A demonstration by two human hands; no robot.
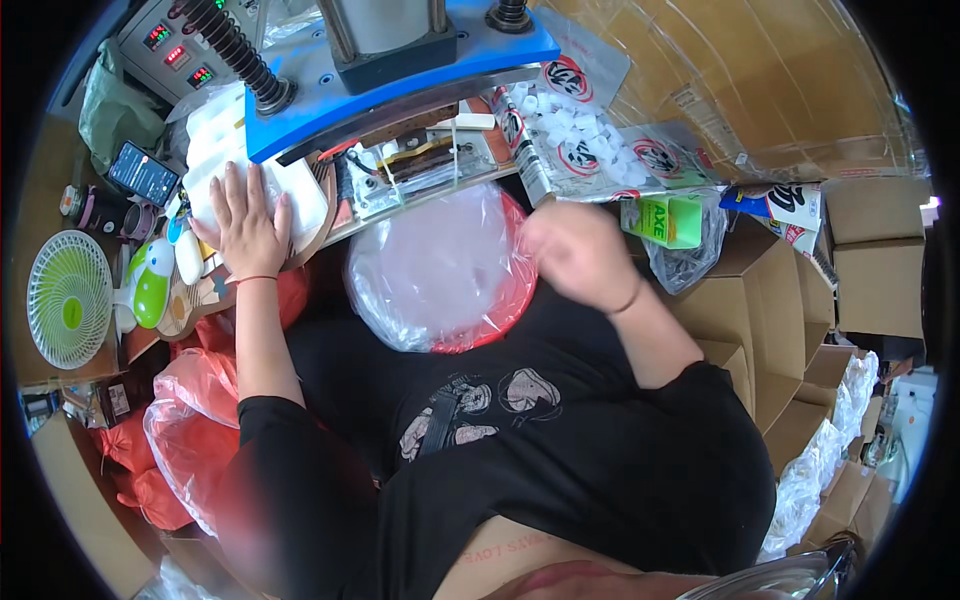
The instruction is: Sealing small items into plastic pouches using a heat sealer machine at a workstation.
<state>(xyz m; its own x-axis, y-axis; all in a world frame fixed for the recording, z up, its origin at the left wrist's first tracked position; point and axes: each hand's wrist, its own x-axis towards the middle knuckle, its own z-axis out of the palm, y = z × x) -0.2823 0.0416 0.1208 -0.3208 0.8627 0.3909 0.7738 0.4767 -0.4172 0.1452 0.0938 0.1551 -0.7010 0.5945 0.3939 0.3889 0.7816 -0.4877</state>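
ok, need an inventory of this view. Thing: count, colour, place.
press: 1, blue plate, top centre
springs: 2, dark, on the press
control panel: 1, grey, upper left
phone: 1, dark, left
fan: 1, white and green, far left
white pieces: count unclear, left of the press
small plastic bits: many, white, right of the press
green container: 1, right
round container: 1, red, centre, covered by clear plastic
cardboard boxes: several, brown, mostly right
plastic bags: several, red, lower left
left hand: 1, bare, spread over the white pieces
right hand: 1, bare, blurred, at the round container's right rim, contact unclear
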